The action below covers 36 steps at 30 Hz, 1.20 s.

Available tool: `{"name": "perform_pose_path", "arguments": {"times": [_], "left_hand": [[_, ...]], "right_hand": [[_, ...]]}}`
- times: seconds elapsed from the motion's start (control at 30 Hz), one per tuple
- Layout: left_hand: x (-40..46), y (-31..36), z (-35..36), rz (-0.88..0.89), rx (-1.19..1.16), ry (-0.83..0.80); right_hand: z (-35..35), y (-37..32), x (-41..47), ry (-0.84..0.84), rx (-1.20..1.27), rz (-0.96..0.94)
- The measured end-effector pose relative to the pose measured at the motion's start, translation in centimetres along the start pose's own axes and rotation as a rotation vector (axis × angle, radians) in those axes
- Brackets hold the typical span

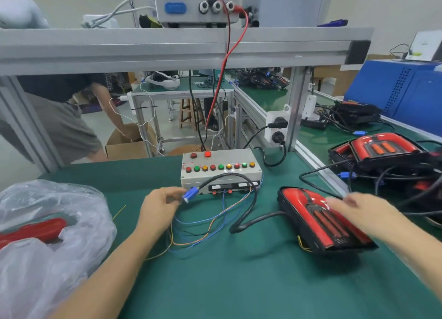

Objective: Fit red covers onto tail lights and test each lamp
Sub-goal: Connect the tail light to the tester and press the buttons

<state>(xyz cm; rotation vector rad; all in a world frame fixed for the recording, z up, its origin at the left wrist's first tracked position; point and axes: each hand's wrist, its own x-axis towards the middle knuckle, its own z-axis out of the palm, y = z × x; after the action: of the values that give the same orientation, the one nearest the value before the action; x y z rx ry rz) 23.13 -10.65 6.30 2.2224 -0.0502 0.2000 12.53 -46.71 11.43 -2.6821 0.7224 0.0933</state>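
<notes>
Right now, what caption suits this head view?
Left hand pinches the blue connector by the test box; right hand over a tail light.

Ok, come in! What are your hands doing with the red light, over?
Left hand pinches blue plug by test box. Right hand open, blurred, over tail light. Loose wires lie between them.

A green-matted bench [227,283] carries everything. On it at the back sits a grey test box [221,169] with coloured buttons (one red lamp is lit), loose thin wires [203,225] trailing in front. To the right lies a red-covered tail light [318,220] with its black cable [251,220]. On the left rests a clear plastic bag [47,235] holding red covers [33,230].
</notes>
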Motion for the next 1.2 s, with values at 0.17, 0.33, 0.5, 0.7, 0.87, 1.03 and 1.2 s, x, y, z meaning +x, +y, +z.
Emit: {"name": "perform_pose_path", "arguments": {"times": [0.17,0.33,0.5,0.7,0.87,1.03,1.2], "left_hand": [[-0.4,-0.6,0.5,0.055,0.349,-0.048],[-0.2,0.1,0.4,0.084,0.555,-0.096],[-0.4,0.9,0.6,0.107,0.656,-0.138],[-0.1,2.5,1.2,0.235,0.689,0.047],[1.5,4.0,1.5,0.231,0.693,0.036],[2.4,4.0,1.8,0.193,0.804,-0.008],[2.8,3.9,1.9,0.166,0.751,-0.004]], "right_hand": [[1.3,2.1,-0.8,-0.17,0.325,0.07],[1.3,1.9,-0.8,-0.393,0.777,0.114],[2.8,1.6,-0.6,-0.427,1.486,0.087],[5.2,-0.5,0.3,-0.201,1.708,-0.056],[7.1,-1.6,0.6,-0.203,1.574,-0.084],[7.0,-1.4,0.8,-0.247,1.52,-0.071],[6.9,-1.3,0.8,-0.253,1.491,-0.065]]}}
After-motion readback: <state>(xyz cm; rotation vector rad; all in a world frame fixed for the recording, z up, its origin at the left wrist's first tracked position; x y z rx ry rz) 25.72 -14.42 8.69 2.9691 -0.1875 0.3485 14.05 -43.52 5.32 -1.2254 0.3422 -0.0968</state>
